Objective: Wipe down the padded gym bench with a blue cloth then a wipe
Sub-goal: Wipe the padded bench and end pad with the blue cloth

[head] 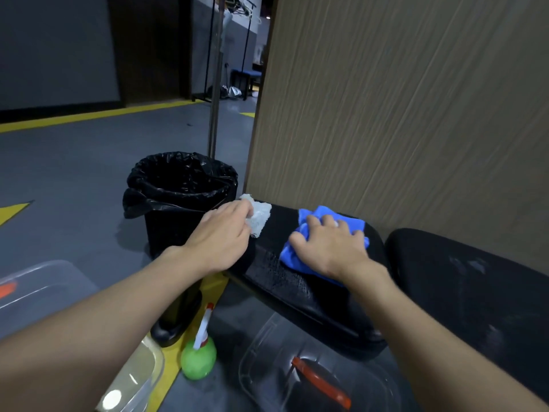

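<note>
The right hand (329,248) lies spread, palm down, pressing a crumpled bright blue cloth (312,233) flat onto the black padded bench (297,281), toward the pad's far end and nearer its wall-side edge. The left hand (221,233) has its fingertips closed on a small white wipe (260,217) that rests at the pad's far corner, on the open-floor side, the two hands near each other but apart.

As a judgement, the cloth pass looks to be in progress or at its end on this pad, with the wipe taken up ready; the wipe pass seems yet to start. A second black pad (475,281) to the right shows pale smudges, so it likely remains to be cleaned.

Containers, largest first. A black bin lined with a black plastic bag (178,197) stands on the floor just beyond the pad's far corner; nothing can be made out inside its dark liner. A clear plastic tub (258,352) sits on the floor below the pad's near edge, with an orange-red piece (320,382) in or on it, too blurred to identify. Another clear tub (133,379) at lower left and a clear lid-like piece (44,281) at far left show contents I cannot tell. A green round spray bottle with a white and red nozzle (198,356) stands on the floor between the tubs.
</note>
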`<state>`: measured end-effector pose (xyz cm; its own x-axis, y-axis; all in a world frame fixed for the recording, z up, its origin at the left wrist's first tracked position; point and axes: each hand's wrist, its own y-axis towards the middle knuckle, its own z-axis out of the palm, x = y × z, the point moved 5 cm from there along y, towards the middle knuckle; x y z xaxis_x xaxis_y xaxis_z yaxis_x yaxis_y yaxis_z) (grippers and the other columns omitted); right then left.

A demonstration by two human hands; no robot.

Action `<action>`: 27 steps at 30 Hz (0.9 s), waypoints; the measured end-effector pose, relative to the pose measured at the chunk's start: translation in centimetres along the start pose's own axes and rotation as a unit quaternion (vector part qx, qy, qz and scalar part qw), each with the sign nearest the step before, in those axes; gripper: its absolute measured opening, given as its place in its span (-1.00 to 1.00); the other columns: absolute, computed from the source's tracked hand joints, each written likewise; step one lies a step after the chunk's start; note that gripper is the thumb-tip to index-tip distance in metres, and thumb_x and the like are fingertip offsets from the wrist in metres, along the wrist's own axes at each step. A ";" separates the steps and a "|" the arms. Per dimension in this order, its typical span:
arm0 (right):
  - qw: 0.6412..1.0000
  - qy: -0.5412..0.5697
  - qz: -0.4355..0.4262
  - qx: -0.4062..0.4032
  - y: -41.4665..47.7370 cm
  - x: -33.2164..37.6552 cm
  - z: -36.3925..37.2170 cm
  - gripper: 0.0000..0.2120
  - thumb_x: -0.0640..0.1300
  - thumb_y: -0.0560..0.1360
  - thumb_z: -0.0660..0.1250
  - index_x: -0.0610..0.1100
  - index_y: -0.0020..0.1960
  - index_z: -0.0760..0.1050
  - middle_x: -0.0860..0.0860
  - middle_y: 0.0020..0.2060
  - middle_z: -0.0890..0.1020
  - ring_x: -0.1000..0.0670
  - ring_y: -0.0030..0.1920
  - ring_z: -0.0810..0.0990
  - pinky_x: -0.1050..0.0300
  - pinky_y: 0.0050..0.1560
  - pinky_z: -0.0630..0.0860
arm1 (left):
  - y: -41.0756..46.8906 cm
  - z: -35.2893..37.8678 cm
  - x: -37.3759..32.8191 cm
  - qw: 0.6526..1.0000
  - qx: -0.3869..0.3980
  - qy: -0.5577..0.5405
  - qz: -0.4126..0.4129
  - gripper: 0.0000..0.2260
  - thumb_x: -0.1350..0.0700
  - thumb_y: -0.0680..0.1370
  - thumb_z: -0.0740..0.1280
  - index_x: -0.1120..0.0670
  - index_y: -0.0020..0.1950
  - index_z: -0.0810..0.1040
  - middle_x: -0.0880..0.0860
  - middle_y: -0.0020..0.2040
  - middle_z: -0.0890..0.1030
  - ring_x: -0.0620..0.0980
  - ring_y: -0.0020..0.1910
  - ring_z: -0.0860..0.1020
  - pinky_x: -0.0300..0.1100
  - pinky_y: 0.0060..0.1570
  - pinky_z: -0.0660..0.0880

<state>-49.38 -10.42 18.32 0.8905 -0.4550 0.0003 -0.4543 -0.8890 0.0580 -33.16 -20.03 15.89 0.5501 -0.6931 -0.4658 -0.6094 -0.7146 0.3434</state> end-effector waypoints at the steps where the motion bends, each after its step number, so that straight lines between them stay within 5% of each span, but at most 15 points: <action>1: 1.000 -0.003 -0.016 -0.002 -0.4 1.3 0.2 -0.40 0.24 0.53 -0.03 -0.05 0.46 0.28 -0.11 0.41 0.35 -0.21 0.40 0.27 -0.27 0.31 0.16 | 0.0 0.0 0.2 1.000 -0.004 -0.013 0.006 -0.82 0.19 0.56 0.04 0.01 0.05 0.37 -0.07 0.05 0.46 -0.02 0.13 0.41 0.00 0.20 0.32; 4: 0.999 -0.006 -0.054 -0.008 -1.3 3.7 0.6 -0.37 0.29 0.53 -0.04 -0.04 0.46 0.25 -0.09 0.41 0.33 -0.20 0.41 0.25 -0.27 0.34 0.15 | 0.0 -0.1 0.5 0.999 -0.006 -0.036 0.023 -0.79 0.23 0.55 0.07 -0.04 0.04 0.40 -0.11 0.08 0.47 -0.10 0.12 0.39 0.07 0.26 0.33; 8: 0.997 0.048 -0.062 -0.028 -2.2 1.5 0.1 -0.39 0.40 0.46 -0.03 0.05 0.33 0.33 -0.01 0.33 0.42 -0.08 0.39 0.32 -0.19 0.36 0.24 | -0.5 -0.4 0.4 0.999 -0.020 0.035 0.031 -0.72 0.13 0.61 0.10 -0.05 0.24 0.48 -0.09 0.45 0.33 -0.08 0.48 0.15 0.09 0.44 0.09; 12: 0.997 0.072 -0.035 -0.019 -4.8 -2.8 -0.5 -0.32 0.44 0.40 -0.08 0.13 0.37 0.33 0.06 0.40 0.39 0.02 0.44 0.28 -0.08 0.41 0.23 | -1.0 -1.0 -0.5 0.996 -0.029 0.039 0.075 -0.70 0.12 0.60 0.11 -0.04 0.31 0.45 -0.13 0.32 0.39 -0.10 0.37 0.24 -0.01 0.35 0.15; 16: 0.998 0.051 0.010 0.022 -7.9 -4.6 -0.3 -0.32 0.39 0.48 -0.06 0.14 0.53 0.15 -0.01 0.57 0.10 0.01 0.55 0.02 -0.08 0.50 0.04 | -1.0 -0.4 -0.4 0.996 0.000 0.037 0.087 -0.71 0.11 0.60 0.11 -0.05 0.27 0.46 -0.17 0.25 0.45 -0.10 0.33 0.30 0.00 0.33 0.21; 20: 0.999 0.025 0.001 0.043 -9.1 -2.6 0.0 -0.31 0.35 0.52 -0.01 0.09 0.57 0.03 -0.05 0.59 -0.05 -0.07 0.57 -0.10 -0.14 0.51 -0.08 | -0.7 -0.4 0.2 0.997 0.014 0.000 0.078 -0.69 0.15 0.60 0.12 -0.04 0.29 0.48 -0.15 0.29 0.49 -0.12 0.35 0.35 -0.04 0.37 0.22; 27: 0.997 -0.061 -0.047 -0.032 -9.5 4.8 1.3 -0.13 0.39 0.49 0.04 -0.15 0.57 -0.07 -0.18 0.58 -0.05 -0.26 0.54 -0.06 -0.28 0.45 -0.04 | -0.6 -0.4 1.1 0.998 0.048 -0.032 0.032 -0.67 0.18 0.61 0.09 -0.03 0.33 0.40 0.01 0.29 0.51 0.05 0.28 0.42 -0.03 0.28 0.36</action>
<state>-40.82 -4.28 16.48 0.9171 -0.3771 -0.1295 -0.3637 -0.9243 0.1161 -31.93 -20.35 15.53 0.4726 -0.7267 -0.4985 -0.6950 -0.6552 0.2962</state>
